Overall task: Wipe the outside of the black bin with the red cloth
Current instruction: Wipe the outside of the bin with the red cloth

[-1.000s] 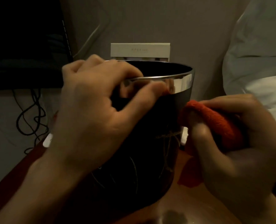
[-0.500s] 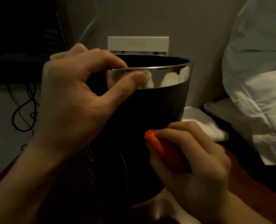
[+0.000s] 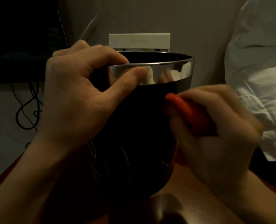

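Red cloth (image 3: 189, 113), bunched in the right hand (image 3: 214, 135), rubs the bin (image 3: 142, 126) wall, while the left hand (image 3: 79, 97) pinches the rim to steady it.

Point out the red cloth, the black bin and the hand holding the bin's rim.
red cloth (image 3: 189, 113): head view, on the bunched fold pressed against the bin's side.
black bin (image 3: 143, 113): head view, on its dark outer wall below the shiny band.
left hand (image 3: 79, 96): head view, on the back of the hand.
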Tool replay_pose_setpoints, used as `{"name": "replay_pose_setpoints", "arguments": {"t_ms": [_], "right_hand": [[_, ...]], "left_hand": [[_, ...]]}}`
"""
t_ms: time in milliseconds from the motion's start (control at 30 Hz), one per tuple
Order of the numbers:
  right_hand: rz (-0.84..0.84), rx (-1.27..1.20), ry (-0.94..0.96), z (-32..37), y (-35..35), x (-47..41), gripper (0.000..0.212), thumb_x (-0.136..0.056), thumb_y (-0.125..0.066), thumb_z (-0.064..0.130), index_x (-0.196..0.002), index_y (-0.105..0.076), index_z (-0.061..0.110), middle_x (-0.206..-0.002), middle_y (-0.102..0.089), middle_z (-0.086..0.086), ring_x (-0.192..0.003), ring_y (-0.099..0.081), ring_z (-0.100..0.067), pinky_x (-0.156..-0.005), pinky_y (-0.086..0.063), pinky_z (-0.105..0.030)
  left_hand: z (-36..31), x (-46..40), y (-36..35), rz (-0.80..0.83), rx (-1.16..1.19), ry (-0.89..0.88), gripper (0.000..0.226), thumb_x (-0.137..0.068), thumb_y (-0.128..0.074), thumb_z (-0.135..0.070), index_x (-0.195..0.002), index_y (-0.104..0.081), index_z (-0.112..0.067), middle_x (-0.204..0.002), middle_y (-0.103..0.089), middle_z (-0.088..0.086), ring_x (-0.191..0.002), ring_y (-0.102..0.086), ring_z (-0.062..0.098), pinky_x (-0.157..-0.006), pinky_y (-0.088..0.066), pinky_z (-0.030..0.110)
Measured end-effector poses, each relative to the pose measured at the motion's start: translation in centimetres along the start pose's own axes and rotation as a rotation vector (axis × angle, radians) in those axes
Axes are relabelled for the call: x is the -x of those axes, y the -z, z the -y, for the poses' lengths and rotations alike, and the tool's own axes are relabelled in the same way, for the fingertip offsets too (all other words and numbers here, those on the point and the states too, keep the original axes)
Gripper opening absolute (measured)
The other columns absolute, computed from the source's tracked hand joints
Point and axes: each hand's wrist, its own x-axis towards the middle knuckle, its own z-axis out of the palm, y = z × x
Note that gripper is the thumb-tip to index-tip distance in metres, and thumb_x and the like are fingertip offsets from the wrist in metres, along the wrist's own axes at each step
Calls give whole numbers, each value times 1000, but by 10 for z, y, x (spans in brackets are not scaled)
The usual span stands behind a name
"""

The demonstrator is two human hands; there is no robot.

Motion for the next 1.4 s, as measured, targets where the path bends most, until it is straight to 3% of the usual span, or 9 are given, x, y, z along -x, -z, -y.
{"name": "replay_pose_setpoints", "arguments": {"t_ms": [133, 200, 367, 500, 633, 733, 833, 1200, 1400], "right_hand": [[105, -14, 11, 14, -12, 24, 23, -91, -74, 21, -98, -77, 0, -94, -70, -10, -84, -62, -16, -80, -48, -21], [145, -27, 47, 17, -12, 29, 23, -91, -74, 23, -100, -78, 3, -97, -72, -11, -85, -65, -17, -77, -50, -25], [5, 8, -38, 6, 0, 3, 21, -94, -73, 20, -100, -74, 0, -94, -60, -2, -86, -52, -5, -86, -37, -6], [133, -10, 12, 18, -12, 29, 24, -91, -74, 25, -100, -78, 3, -97, -71, -9, -86, -63, -14, -83, -48, -20], [33, -9, -53, 6, 0, 5, 20, -92, -75, 20, -100, -75, 2, -95, -60, 0, -85, -56, -7, -84, -40, -8], [70, -15, -56, 13, -5, 14, 20, -92, -74, 21, -99, -76, 3, -94, -62, 0, -85, -56, -7, -82, -42, -12], [142, -62, -35, 17, -11, 30, 21, -90, -74, 25, -98, -77, 6, -95, -70, -5, -85, -61, -12, -79, -46, -19], [119, -132, -107, 15, -7, 17, 23, -91, -68, 25, -98, -72, 3, -94, -66, -3, -83, -59, -9, -80, -43, -11], [-1, -133, -357, -11, -1, -1, 9, -95, -65, 27, -101, -59, 26, -90, -59, 19, -81, -58, 5, -74, -40, -6]], "left_hand": [[1, 0, 0, -12, -2, 6, 22, -85, -53, -67, -83, -56, -45, -75, -48, -27, -75, -51, -1, -71, -38, 21], [1, 0, 0, -11, 12, -1, 24, -84, -53, -68, -95, -55, -46, -76, -48, -29, -74, -52, -1, -72, -37, 22], [3, 1, -1, -22, -18, -25, 24, -85, -56, -63, -95, -55, -42, -76, -44, -28, -73, -50, 0, -68, -38, 17], [5, 0, 1, -27, 21, -19, 25, -85, -56, -64, -96, -55, -42, -75, -46, -29, -72, -52, 1, -67, -41, 22], [5, 1, 1, -20, 14, -18, 24, -85, -56, -63, -95, -55, -41, -77, -45, -29, -72, -51, -2, -65, -41, 19], [7, 1, 0, -21, 2, -10, 25, -84, -55, -67, -98, -52, -46, -79, -48, -26, -75, -54, 5, -70, -47, 31], [8, 1, 0, -33, 3, -3, 26, -83, -57, -66, -98, -53, -45, -77, -48, -26, -75, -55, 3, -70, -45, 26], [7, 0, -2, -47, 9, 1, 27, -83, -56, -67, -102, -50, -49, -74, -48, -26, -74, -54, 5, -68, -44, 26], [7, 0, 1, -31, 24, -6, 24, -84, -57, -64, -94, -55, -42, -76, -47, -29, -75, -53, 4, -65, -43, 26]]}}
